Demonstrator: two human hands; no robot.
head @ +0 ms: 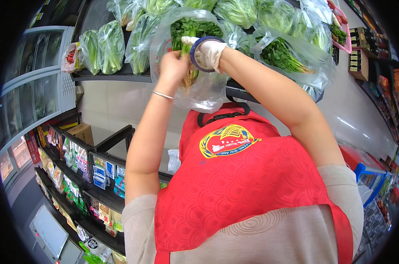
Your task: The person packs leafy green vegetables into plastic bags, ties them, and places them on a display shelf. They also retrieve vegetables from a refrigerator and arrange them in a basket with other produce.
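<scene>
A bunch of leafy green herbs or celery (186,29) with pale roots lies on a clear plastic bag (206,94) at the shelf's front edge. My bare left hand (174,67) pinches its stems from the left. On the right, my gloved right hand (204,52) reaches to the same stems with a finger extended; a roll of tape with a blue rim (193,54) hangs around this hand. Whether the right fingers grip the stems is hidden. A second leafy bunch with roots (282,56) lies in a clear bag to the right.
Bagged leafy vegetables (111,46) line the dark display shelf (110,77), with bagged red chillies (70,56) at its left end. A pink basket (346,43) of vegetables stands at right. Racks of packets (100,171) are at lower left, beside a glass-door cooler (34,76).
</scene>
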